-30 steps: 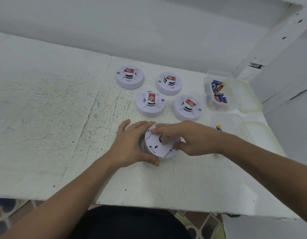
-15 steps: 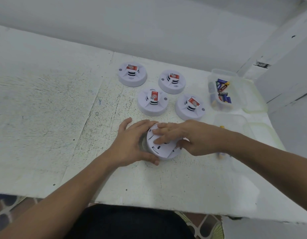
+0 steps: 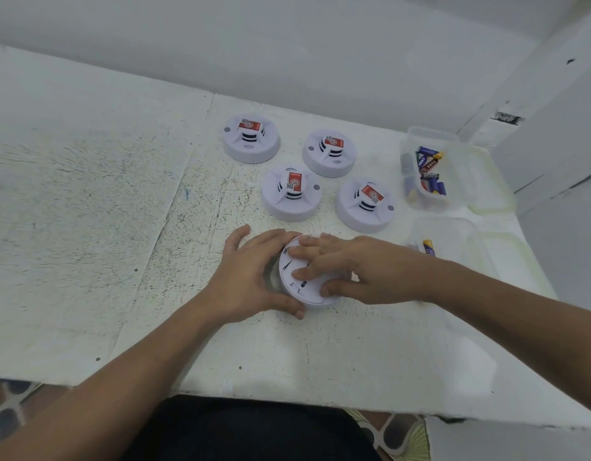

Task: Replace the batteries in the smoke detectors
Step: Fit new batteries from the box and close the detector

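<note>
Smoke detector gripped in both hands, face down, at the middle of the table.

The left hand is wrapped round the detector's left side, fingers curled along the far rim and thumb on the near rim. The right hand is laid over the flat back plate, fingers spread narrowly across it and thumb pinched against the near-right edge. Behind the hands, four units are set face up, each topped with a red label: far-left detector, far-right detector, near-left detector, near-right detector. At the right a clear tub is seen holding loose batteries. In a second clear tub, nearer, a single battery is seen.
</note>
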`<control>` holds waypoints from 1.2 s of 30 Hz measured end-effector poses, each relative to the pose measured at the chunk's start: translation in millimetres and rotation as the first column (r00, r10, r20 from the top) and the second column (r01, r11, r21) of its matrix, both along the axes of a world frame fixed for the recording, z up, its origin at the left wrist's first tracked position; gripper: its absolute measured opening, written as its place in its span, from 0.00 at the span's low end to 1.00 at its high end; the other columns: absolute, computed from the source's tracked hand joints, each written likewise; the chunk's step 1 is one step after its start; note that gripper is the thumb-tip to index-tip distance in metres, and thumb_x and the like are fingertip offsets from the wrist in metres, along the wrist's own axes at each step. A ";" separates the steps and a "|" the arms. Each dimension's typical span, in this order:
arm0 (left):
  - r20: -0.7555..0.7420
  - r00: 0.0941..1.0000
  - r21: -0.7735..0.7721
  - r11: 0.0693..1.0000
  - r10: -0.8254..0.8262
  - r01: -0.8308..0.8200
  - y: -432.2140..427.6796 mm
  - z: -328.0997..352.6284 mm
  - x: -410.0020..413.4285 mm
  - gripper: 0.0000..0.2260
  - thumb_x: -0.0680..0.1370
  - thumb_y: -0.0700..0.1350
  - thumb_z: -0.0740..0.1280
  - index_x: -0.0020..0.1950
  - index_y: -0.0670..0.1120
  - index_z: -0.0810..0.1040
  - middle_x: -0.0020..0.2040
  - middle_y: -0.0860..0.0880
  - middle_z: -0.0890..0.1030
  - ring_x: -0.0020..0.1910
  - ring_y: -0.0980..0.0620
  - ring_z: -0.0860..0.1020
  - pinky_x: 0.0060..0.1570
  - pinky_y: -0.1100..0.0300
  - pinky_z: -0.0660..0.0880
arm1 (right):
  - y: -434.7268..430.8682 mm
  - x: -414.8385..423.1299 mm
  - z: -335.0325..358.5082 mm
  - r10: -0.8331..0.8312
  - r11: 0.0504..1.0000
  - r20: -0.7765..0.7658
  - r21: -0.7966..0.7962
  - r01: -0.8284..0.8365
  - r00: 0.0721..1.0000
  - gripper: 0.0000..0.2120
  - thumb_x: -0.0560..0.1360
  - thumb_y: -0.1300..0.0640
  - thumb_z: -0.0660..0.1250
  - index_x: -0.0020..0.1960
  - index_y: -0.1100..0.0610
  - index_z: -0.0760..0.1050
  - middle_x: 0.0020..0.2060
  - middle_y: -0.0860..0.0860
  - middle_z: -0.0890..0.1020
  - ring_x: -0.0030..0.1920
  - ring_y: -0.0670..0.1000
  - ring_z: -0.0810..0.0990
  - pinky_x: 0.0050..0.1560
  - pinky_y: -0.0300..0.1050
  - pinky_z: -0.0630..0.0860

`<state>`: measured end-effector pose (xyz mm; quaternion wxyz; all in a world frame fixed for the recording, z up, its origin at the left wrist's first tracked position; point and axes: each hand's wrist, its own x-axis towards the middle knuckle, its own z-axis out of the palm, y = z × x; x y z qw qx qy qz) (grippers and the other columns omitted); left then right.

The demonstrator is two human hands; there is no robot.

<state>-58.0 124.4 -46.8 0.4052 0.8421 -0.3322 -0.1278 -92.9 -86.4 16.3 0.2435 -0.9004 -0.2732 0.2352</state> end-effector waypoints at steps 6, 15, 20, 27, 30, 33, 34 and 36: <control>0.032 1.000 -0.001 1.000 0.000 0.000 0.2 -1.2 -0.3 0.44 0.53 0.71 0.71 0.67 0.64 0.63 0.60 0.73 0.67 0.65 0.73 0.62 0.69 0.65 0.37 | 0.4 -3.9 -8.7 -0.011 1.000 0.073 0.027 0.009 0.997 0.18 0.77 0.58 0.65 0.67 0.54 0.74 0.73 0.49 0.65 0.73 0.41 0.55 0.75 0.35 0.48; 0.068 0.998 0.012 1.000 -0.020 0.019 1.0 -0.8 -1.1 0.41 0.55 0.72 0.70 0.66 0.65 0.63 0.60 0.75 0.67 0.65 0.73 0.62 0.70 0.61 0.40 | 4.1 -11.5 -14.0 -0.086 0.995 0.083 0.054 0.081 0.993 0.19 0.77 0.56 0.63 0.67 0.55 0.73 0.73 0.49 0.64 0.74 0.41 0.54 0.75 0.34 0.45; 0.078 0.997 0.004 1.000 -0.022 0.022 0.7 -1.0 -1.7 0.40 0.56 0.73 0.69 0.66 0.65 0.63 0.60 0.75 0.67 0.65 0.72 0.63 0.71 0.56 0.42 | 11.3 -20.3 -15.9 -0.167 0.985 0.092 0.049 0.163 0.982 0.20 0.77 0.56 0.61 0.68 0.55 0.72 0.74 0.50 0.63 0.75 0.45 0.54 0.75 0.36 0.45; 0.093 0.995 -0.004 1.000 -0.019 0.019 1.3 -2.7 -1.6 0.41 0.57 0.73 0.69 0.67 0.62 0.65 0.60 0.73 0.68 0.64 0.73 0.63 0.71 0.58 0.42 | 16.7 -30.0 -19.8 -0.236 0.971 0.113 0.058 0.231 0.965 0.20 0.78 0.55 0.58 0.69 0.54 0.71 0.74 0.49 0.61 0.76 0.44 0.51 0.76 0.42 0.45; 0.081 0.997 -0.017 1.000 -0.010 0.011 1.1 -3.3 -2.6 0.42 0.56 0.74 0.69 0.67 0.63 0.65 0.60 0.72 0.68 0.65 0.73 0.63 0.71 0.58 0.41 | 16.6 -37.0 -25.3 -0.275 0.961 0.160 0.086 0.264 0.948 0.20 0.78 0.55 0.58 0.70 0.52 0.70 0.74 0.45 0.59 0.75 0.41 0.51 0.75 0.38 0.44; 0.063 0.998 -0.032 0.999 0.004 -0.002 0.7 -1.4 -3.5 0.41 0.55 0.73 0.69 0.66 0.65 0.64 0.60 0.71 0.70 0.64 0.73 0.63 0.71 0.59 0.41 | 17.4 -45.2 -30.6 -0.467 0.874 0.151 0.228 0.429 0.871 0.20 0.76 0.54 0.65 0.68 0.52 0.72 0.71 0.42 0.65 0.74 0.40 0.58 0.74 0.34 0.49; 0.058 0.998 -0.033 0.999 0.009 -0.007 0.7 -1.4 -3.5 0.41 0.55 0.73 0.69 0.66 0.65 0.64 0.60 0.71 0.70 0.64 0.73 0.63 0.71 0.59 0.41 | 17.9 -48.4 -32.4 -0.545 0.822 0.136 0.283 0.495 0.827 0.20 0.74 0.54 0.68 0.66 0.52 0.74 0.70 0.42 0.68 0.73 0.39 0.61 0.73 0.32 0.52; 0.049 0.999 -0.033 0.999 0.021 -0.019 0.0 -0.6 -3.7 0.41 0.56 0.73 0.69 0.66 0.65 0.64 0.61 0.71 0.69 0.65 0.73 0.62 0.71 0.59 0.40 | 20.6 -55.2 -36.0 -0.658 0.718 0.091 0.374 0.587 0.747 0.20 0.73 0.55 0.70 0.64 0.52 0.75 0.68 0.43 0.72 0.71 0.37 0.63 0.70 0.30 0.58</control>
